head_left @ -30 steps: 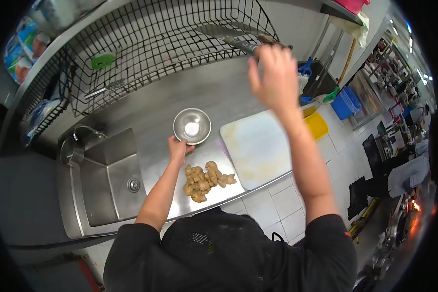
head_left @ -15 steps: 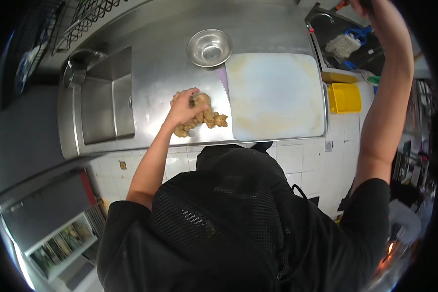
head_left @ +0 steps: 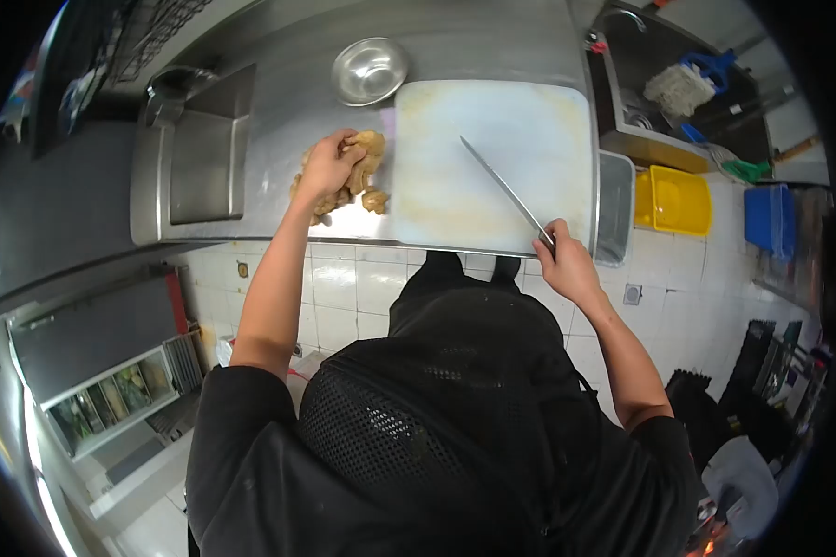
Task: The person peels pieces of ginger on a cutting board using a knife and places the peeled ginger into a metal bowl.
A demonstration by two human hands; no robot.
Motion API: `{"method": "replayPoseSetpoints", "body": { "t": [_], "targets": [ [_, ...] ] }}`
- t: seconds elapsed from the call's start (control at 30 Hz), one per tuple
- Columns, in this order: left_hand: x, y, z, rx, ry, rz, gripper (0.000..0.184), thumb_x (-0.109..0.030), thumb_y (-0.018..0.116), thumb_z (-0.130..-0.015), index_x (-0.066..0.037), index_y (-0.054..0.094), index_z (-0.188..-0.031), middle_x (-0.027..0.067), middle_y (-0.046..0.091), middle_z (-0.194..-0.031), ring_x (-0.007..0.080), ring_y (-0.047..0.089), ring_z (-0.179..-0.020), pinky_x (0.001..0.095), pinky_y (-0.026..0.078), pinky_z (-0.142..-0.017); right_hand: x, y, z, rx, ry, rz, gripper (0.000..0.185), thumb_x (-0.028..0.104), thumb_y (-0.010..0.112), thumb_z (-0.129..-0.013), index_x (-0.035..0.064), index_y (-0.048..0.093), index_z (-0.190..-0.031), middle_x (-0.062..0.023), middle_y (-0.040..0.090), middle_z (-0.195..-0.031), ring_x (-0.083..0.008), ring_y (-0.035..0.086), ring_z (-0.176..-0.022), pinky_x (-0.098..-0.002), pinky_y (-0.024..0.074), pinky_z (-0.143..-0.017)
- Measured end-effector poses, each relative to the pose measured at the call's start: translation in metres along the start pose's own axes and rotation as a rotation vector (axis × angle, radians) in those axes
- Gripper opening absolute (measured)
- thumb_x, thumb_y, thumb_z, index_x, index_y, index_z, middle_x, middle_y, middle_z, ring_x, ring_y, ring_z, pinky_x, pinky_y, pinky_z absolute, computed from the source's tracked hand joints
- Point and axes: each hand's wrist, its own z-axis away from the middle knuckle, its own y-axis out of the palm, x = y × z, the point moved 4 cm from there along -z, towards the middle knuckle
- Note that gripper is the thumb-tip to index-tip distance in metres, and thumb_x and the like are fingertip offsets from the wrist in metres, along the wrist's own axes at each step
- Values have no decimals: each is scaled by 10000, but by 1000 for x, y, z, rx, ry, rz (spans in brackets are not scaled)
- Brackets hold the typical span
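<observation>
"Knife [head_left: 503,184], who's got it?"

"R hand [head_left: 568,269]. Fingers wrapped round the handle nr the board's close R corner. Blade slants up & L over the white cutting board [head_left: 437,209], tip nr the middle. Can't tell if it's touching."

"And L hand [head_left: 328,167]?"

"Narrow grip, thumb & fingers on a ginger lump [head_left: 367,147], L of the board. Can't tell if it's fully off the pile."

"Where's the rest?"

"Ginger pile [head_left: 338,201] is under & beside L hand, on the steel counter [head_left: 274,116]. One small knob [head_left: 374,201] sits at its R side, nr the board's L edge."

"Bowl?"

"Metal bowl [head_left: 370,71], upright on the counter, past the ginger, just off the board's far L corner. Inside looks bare. Bit of purple stuff [head_left: 388,119] shows at the board's L edge, can't tell what."

"Sides?"

"Steel sink [head_left: 207,176] far L. On the R, grey tub [head_left: 615,209] next to the board, then yellow tub [head_left: 675,200], then blue bin [head_left: 768,218] further out. Mop head [head_left: 678,90] up top R, by a 2nd sink [head_left: 630,93]."
</observation>
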Motion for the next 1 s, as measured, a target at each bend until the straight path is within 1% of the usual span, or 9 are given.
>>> {"method": "replayPoseSetpoints", "body": {
  "t": [0.07,0.17,0.3,0.43,0.53,0.67,0.73,0.83,1.0],
  "targets": [
    [-18,20,-6,132,71,440,442,-168,714,-963,7,590,-1350,137,723,-1129,213,693,-999,341,547,-870,-11,-10,11,33,97,-27,277,243,597,-1021,6,481,-1107,-237,672,-755,-481,662,-749,-534,492,-659],
    [-47,57,-18,294,153,515,434,-172,701,-986,34,582,-1349,107,717,-1109,158,674,-989,308,539,-869,-17,-26,19,39,154,-83,307,269,604,-1026,-9,494,-1096,-237,678,-768,-478,662,-749,-536,491,-665],
    [-30,66,-44,260,102,491,433,-178,695,-991,34,582,-1351,115,723,-1089,158,680,-971,310,540,-863,-17,-57,14,150,335,-22,425,375,553,-1050,-21,537,-1204,-250,670,-761,-473,668,-774,-527,496,-719],
    [37,18,-52,143,-25,715,469,-194,707,-974,33,579,-1364,139,726,-1095,193,688,-979,330,541,-867,-12,-51,11,157,227,30,434,360,550,-1042,-20,524,-1249,-284,667,-777,-482,670,-806,-529,496,-725],
    [48,-4,-40,-27,185,-113,563,-208,745,-908,41,565,-1379,220,721,-1111,340,694,-1030,412,531,-916,-9,-26,9,122,225,-6,299,190,542,-1007,-24,522,-1214,-304,652,-773,-500,657,-793,-546,495,-721],
    [16,-8,-5,-413,410,-667,570,-186,752,-882,-11,575,-1395,214,706,-1169,357,667,-1093,411,512,-976,1,3,10,19,211,-32,249,83,515,-962,-58,496,-1166,-312,635,-752,-514,641,-764,-566,488,-707],
    [16,12,10,197,399,-179,501,-158,747,-855,-84,619,-1333,158,689,-1230,377,598,-1174,411,498,-1003,10,9,11,-54,226,10,248,85,524,-937,-68,479,-1127,-304,636,-743,-520,637,-751,-577,484,-682],
    [16,38,53,385,613,-337,436,-113,762,-810,-109,661,-1235,88,674,-1258,317,563,-1226,433,509,-936,19,16,4,-98,204,76,248,87,531,-915,-61,480,-1108,-297,639,-735,-516,636,-731,-587,484,-676],
    [-13,33,51,305,478,-247,402,-101,786,-766,-80,672,-1151,108,676,-1103,355,556,-1125,440,482,-951,13,17,-16,51,198,161,239,83,550,-891,-60,466,-1063,-301,664,-790,-504,653,-768,-594,505,-718]
  ]
}}
